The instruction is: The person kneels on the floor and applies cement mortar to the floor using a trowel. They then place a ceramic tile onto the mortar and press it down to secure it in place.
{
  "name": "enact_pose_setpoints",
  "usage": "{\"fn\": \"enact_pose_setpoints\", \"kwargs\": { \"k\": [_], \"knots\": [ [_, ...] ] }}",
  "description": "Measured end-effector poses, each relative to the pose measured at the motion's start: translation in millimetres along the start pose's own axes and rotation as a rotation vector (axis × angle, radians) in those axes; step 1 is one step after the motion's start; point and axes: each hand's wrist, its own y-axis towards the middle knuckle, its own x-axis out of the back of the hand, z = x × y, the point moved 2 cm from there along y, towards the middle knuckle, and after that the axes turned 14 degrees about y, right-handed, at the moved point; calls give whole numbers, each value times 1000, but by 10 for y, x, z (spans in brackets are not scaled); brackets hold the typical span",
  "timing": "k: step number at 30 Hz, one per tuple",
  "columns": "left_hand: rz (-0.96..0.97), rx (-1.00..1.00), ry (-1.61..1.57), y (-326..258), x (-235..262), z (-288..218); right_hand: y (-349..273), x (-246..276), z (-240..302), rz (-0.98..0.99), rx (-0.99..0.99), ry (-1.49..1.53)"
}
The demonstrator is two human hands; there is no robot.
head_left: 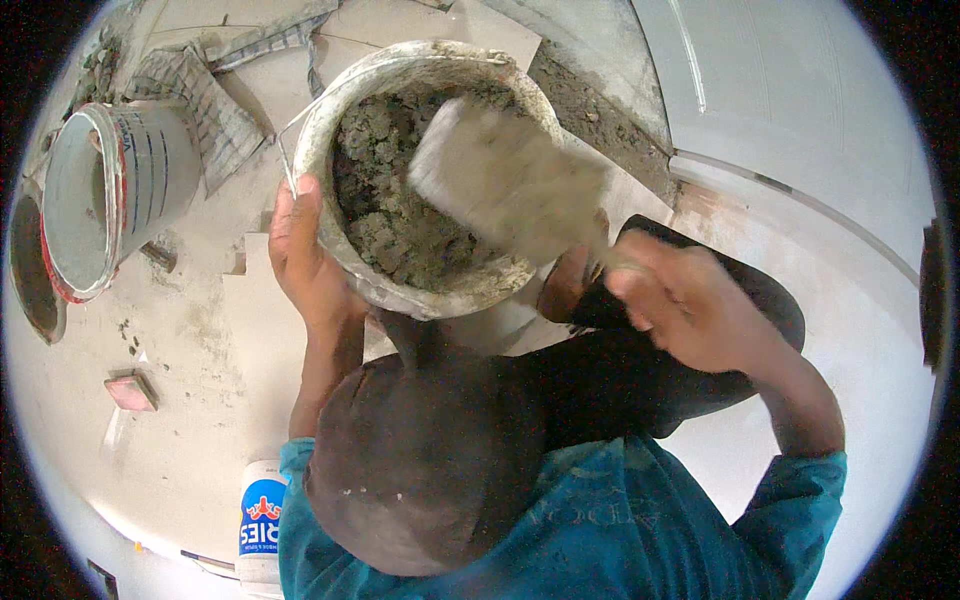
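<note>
A dirty white bucket (345,110) tilted toward me holds lumpy grey mortar (385,215). My left hand (300,255) grips the bucket's left rim and wall. My right hand (690,305) is closed around the handle of a wide flat trowel (505,180), whose mortar-smeared blade reaches into the bucket's mouth and looks motion-blurred. My knee in dark trousers (420,450) sits just below the bucket.
A second white bucket with a red rim (100,190) lies on its side at the left. Tile pieces (205,90) lie at the top left, a small pink block (130,390) on the dusty floor, a white bottle with a blue label (262,520) near my left elbow.
</note>
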Motion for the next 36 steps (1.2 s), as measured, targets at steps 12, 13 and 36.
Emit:
{"fn": "enact_pose_setpoints", "kwargs": {
  "k": [12, 13, 36],
  "knots": [
    [-84, 43, 162, -49, 41, 49, 37, 452, -214, -335, 141, -905],
    [-68, 48, 74, -53, 21, 62, 85, 506, -269, -330, 94, -966],
    [-82, 29, -94, -145, 36, 122, 14, -385, -417, -109, -89, -494]
  ]
}}
